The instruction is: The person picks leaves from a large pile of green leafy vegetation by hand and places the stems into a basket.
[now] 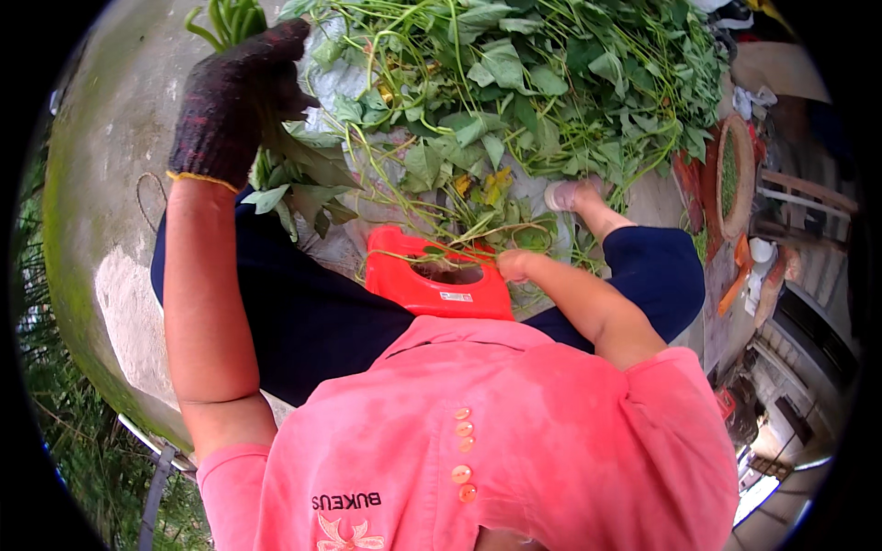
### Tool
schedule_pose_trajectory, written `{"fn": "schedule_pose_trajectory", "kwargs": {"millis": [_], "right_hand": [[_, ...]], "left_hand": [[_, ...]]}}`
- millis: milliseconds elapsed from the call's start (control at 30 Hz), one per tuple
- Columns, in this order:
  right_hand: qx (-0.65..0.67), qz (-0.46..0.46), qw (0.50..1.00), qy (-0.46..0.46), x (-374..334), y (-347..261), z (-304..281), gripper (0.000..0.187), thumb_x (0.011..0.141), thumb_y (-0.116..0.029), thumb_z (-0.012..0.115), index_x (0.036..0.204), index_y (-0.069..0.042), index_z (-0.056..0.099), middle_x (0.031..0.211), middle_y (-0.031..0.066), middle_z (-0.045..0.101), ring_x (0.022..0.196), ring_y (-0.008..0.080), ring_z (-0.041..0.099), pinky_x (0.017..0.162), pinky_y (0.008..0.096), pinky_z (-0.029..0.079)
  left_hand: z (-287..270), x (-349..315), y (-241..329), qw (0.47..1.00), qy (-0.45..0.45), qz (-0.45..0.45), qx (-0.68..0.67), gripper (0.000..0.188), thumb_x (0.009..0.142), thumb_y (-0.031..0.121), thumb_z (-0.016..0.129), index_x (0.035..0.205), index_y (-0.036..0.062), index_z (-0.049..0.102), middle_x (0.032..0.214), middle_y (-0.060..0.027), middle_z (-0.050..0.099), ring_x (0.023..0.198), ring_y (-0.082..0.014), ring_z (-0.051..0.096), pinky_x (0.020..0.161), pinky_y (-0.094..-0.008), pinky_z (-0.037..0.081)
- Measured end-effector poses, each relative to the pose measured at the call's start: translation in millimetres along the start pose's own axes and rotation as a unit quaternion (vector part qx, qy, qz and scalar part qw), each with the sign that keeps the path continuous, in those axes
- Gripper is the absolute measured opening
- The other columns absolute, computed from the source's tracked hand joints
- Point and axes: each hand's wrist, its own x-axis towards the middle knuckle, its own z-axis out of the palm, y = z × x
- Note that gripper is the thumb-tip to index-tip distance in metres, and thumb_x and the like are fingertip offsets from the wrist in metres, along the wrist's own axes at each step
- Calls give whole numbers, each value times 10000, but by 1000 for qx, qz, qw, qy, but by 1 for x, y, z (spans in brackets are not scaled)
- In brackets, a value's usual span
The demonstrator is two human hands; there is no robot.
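Observation:
My left hand (234, 106), in a dark knitted glove with a yellow cuff edge, is raised at the upper left and closed around a bundle of leafy green stems (231, 20). Stem ends stick out above the fist, while leaves (317, 184) hang below it. Bare and low at the centre, my right hand (516, 265) is closed on a thin green vine (464, 253) beside a red plastic stool (432, 296); its fingertips are partly hidden. Beyond the stool, a big heap of broad-leaved vines (524, 83) covers a pale sheet (335, 87), with a few yellowed leaves (496, 186) among them.
The stool stands between my knees, close to my body. My shoe (562, 195) rests at the heap's near edge. Concrete ground (101, 184) lies to the left, bordered by moss and greenery. Baskets (735, 174) and assorted household items crowd the right side.

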Motion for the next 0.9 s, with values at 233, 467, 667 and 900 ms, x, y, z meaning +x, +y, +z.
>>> {"fn": "schedule_pose_trajectory", "kwargs": {"millis": [233, 467, 667, 900], "right_hand": [[42, 51, 980, 188, 34, 29, 48, 340, 820, -164, 524, 1062, -79, 747, 1113, 153, 717, 1029, 323, 690, 775, 431, 564], [84, -105, 974, 183, -129, -10, -174, 220, 850, -215, 635, 802, -9, 691, 766, 186, 713, 655, 295, 691, 618, 461, 548], [-11, 0, 579, 815, -205, 0, -379, 285, 870, -107, 510, 1115, -161, 645, 1067, 102, 652, 1041, 304, 604, 851, 447, 489], [-265, 113, 641, 711, -212, 19, -391, 199, 878, -225, 537, 927, -159, 719, 948, 32, 673, 1001, 249, 588, 879, 421, 393]], "left_hand": [[13, -6, 14, 997, 68, -30, 20, 278, 837, 245, 719, 964, -2, 700, 664, -47, 577, 564, -188, 584, 597, -357, 548], [16, -10, 20, 997, 64, -27, 18, 217, 795, 189, 742, 902, 7, 691, 624, -46, 556, 514, -176, 561, 546, -338, 530], [17, -8, 25, 997, 66, -31, 20, 235, 792, 194, 747, 911, -2, 692, 620, -56, 568, 502, -184, 578, 515, -330, 529], [11, -8, 34, 998, 48, -28, 11, 257, 775, 194, 763, 910, -9, 679, 623, -55, 566, 478, -177, 579, 490, -320, 523]]}}
